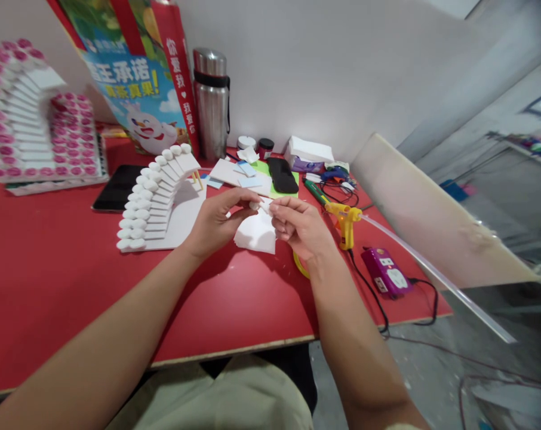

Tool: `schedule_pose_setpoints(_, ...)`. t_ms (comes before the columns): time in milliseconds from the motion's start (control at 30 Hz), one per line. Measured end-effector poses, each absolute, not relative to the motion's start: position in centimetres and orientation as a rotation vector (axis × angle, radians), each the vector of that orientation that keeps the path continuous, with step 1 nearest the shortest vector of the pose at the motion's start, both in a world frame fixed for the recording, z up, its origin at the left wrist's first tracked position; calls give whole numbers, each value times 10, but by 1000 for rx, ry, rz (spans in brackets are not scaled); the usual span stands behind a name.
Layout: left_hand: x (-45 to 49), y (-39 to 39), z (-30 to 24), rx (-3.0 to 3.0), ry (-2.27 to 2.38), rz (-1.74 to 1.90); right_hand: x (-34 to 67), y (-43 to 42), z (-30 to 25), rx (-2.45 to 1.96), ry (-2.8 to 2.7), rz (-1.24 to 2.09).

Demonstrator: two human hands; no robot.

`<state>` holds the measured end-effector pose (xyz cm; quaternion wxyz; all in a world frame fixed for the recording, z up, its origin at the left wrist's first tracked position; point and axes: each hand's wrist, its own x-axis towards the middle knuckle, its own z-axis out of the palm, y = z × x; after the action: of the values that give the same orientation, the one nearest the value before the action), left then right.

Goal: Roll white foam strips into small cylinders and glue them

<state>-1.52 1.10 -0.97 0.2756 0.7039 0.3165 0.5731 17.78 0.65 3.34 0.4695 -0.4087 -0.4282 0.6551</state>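
Observation:
My left hand (223, 218) pinches a small white piece (254, 206) between thumb and fingertips, over a white paper sheet (256, 235). Close beside it, my right hand (300, 222) is closed on the same white material, soft like tissue or cotton; its exact kind is too small to tell. To the left of my hands stands a white curved staircase model (158, 209), its outer edge lined with rounded white tufts. A yellow ring (301, 266), perhaps a tape roll, is partly hidden under my right wrist.
A yellow glue gun (346, 220) with a long clear stick lies right, near a purple power strip (387, 273). Behind are a steel thermos (211, 107), a printed bag (140, 89) and a black phone-like object (283, 175). A pink-and-white staircase model (33, 119) stands far left.

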Motion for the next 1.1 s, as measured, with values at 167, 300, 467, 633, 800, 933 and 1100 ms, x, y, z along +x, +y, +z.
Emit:
schedule_pose_setpoints(167,-15,9,-6,1904,872,1510,179,8,32,-987,-1013,1635)
schedule_pose_setpoints(300,-16,10,-6,1961,881,1497,179,7,33,-1024,-1025,1683)
schedule_pose_setpoints(467,-17,9,-5,2034,886,1425,177,5,31,-1110,-1188,1648)
schedule_pose_setpoints(633,-17,9,-5,2068,887,1382,177,3,28,-1133,-1257,1570)
schedule_pose_setpoints(800,-18,10,-4,1998,936,1350,173,0,29,-1152,-1385,1341)
schedule_pose_setpoints(933,-18,10,-4,1979,964,1315,171,0,25,-1177,-1517,1134)
schedule_pose_setpoints(1100,-18,11,-4,1885,970,1281,172,2,17,-1178,-1696,928)
